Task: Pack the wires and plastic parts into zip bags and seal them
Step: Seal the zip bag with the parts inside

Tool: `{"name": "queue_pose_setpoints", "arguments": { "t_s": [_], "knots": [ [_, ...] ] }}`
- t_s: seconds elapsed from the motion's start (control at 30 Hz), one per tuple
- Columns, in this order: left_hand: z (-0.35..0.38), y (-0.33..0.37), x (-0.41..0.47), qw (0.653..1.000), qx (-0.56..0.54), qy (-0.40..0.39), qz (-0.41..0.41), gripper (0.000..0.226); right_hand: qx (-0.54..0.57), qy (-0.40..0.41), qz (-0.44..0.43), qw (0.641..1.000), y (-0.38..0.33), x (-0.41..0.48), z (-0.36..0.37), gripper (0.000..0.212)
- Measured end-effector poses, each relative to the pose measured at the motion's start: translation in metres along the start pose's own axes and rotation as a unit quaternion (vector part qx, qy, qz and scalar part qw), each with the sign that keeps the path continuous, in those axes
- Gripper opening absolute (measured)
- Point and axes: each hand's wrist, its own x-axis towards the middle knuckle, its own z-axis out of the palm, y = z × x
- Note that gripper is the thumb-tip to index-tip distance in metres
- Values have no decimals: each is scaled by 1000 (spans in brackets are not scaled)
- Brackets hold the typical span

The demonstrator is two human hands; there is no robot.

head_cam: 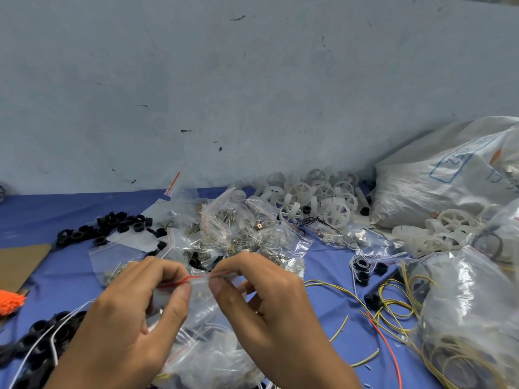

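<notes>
One blue cloth (70, 214) covers the whole work surface, smooth with faint creases. Behind it rises a pale blue-grey wall (252, 80), scuffed and flecked with dark marks. Front and centre is the zip bag (200, 307), thin, glossy, crinkled plastic with a red strip along its mouth and pale thin pieces showing dimly inside. The left hand (132, 313) pinches that strip between thumb and forefinger. The right hand (269, 301) pinches it just beside, fingers curled, the two thumbs nearly meeting.

Just beyond the zip bag sits a heap of filled bags (238, 234), clear and shiny, packed with small metal bits. Further beyond and right of the zip bag, white spoked wheels (309, 197) of translucent plastic pile against the wall. Left of the zip bag and beyond it lie black rings (112, 223), matte and stubby. Right of the zip bag, thin yellow wires (393, 304) loop loosely over the cloth, one red wire (387, 341) among them. Far right and beyond the zip bag, a woven white sack (449, 175) slumps.
</notes>
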Motion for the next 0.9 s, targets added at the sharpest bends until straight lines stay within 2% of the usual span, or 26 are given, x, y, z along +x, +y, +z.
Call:
{"name": "queue_pose_setpoints", "arguments": {
  "t_s": [0.27,0.6,0.9],
  "knots": [
    [6,-11,-2,999,33,7,-4,13,-5,-4,11,1000,2,1,1,6],
    [19,-41,-4,999,-23,22,-31,22,0,-11,11,1000,4,2,-6,10],
    [12,-34,0,1000,14,11,7,21,8,0,2,1000,4,2,-4,8]
  ]
}}
